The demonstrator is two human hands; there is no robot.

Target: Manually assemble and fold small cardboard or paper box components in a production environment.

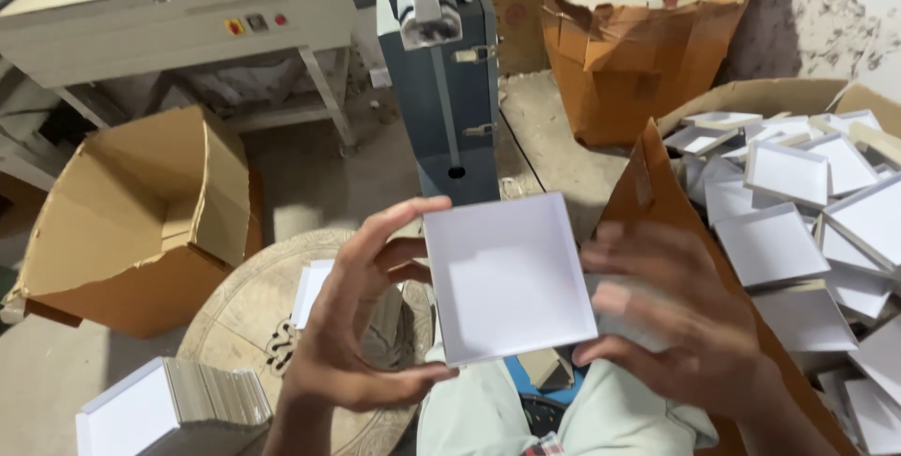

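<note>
Big carton (826, 259) full of white box trays sat at 3 o'clock; open empty cardboard box (141, 221) at 9; blue-grey machine (450, 71) at 12, another filled carton (638, 43) at 1. Round patterned stool top (253, 315) at 7, stack of flat board pieces (178, 409) at 8. White square box tray (507, 273) centre frame, above person's lap. Left hand (352, 325) grasped its left edge, thumb on top; right hand (676, 315), blurred, grasped its right edge
</note>
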